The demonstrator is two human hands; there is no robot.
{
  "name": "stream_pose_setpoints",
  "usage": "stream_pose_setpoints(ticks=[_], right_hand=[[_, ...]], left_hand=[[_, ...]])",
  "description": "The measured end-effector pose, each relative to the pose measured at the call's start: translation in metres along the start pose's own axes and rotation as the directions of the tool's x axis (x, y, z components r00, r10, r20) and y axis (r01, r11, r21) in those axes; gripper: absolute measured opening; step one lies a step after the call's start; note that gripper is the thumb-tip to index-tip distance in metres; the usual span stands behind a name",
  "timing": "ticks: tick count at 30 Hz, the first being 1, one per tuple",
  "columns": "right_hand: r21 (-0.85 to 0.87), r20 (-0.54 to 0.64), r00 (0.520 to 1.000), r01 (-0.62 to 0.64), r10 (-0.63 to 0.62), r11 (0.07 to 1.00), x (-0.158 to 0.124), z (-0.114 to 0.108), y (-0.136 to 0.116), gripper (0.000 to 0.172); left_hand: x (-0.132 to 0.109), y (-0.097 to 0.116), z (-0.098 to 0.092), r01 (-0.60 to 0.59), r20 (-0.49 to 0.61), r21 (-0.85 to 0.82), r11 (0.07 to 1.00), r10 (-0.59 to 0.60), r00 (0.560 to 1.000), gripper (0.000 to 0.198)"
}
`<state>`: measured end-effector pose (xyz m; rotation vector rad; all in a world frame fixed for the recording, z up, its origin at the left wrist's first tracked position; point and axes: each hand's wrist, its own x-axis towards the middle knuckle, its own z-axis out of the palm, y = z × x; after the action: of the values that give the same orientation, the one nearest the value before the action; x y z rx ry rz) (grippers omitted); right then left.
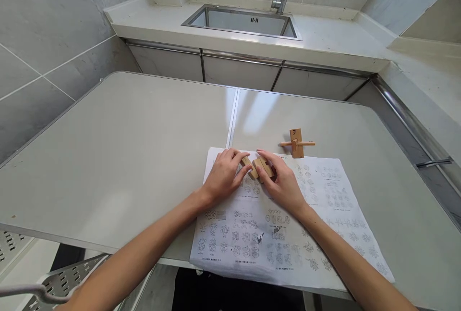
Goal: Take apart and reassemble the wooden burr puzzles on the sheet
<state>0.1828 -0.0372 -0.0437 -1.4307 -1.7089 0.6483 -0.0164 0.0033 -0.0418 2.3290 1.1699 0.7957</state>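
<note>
Over the upper part of a printed instruction sheet [248, 253], my left hand [226, 170] pinches a small notched wooden block [249, 167] between thumb and fingers. Close to its right, my right hand [279, 176] grips more light wooden pieces [264, 167], its fingers partly covering them. Whether the blocks in the two hands touch is hard to tell. Beyond the sheet's top edge lies a wooden piece [296, 134] marked with a black character, with a thin wooden rod [308, 143] across it.
The white folding table [144, 133] has a seam down its middle. Behind it stands a counter [154, 20] with a steel sink [237, 20] and a faucet [280, 4]. A perforated metal chair [65, 277] is at the lower left.
</note>
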Motion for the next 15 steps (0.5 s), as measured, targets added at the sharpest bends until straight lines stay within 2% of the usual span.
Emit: stream_pose_setpoints(ticks=[15], right_hand=[[-0.064,0.095,0.988,0.128,-0.122,0.99,-0.0016,0.0019,0.0026,0.046]], left_hand=[[-0.0011,-0.0025,0.0006,-0.024,0.025,0.036,0.999,0.023,0.999,0.031]])
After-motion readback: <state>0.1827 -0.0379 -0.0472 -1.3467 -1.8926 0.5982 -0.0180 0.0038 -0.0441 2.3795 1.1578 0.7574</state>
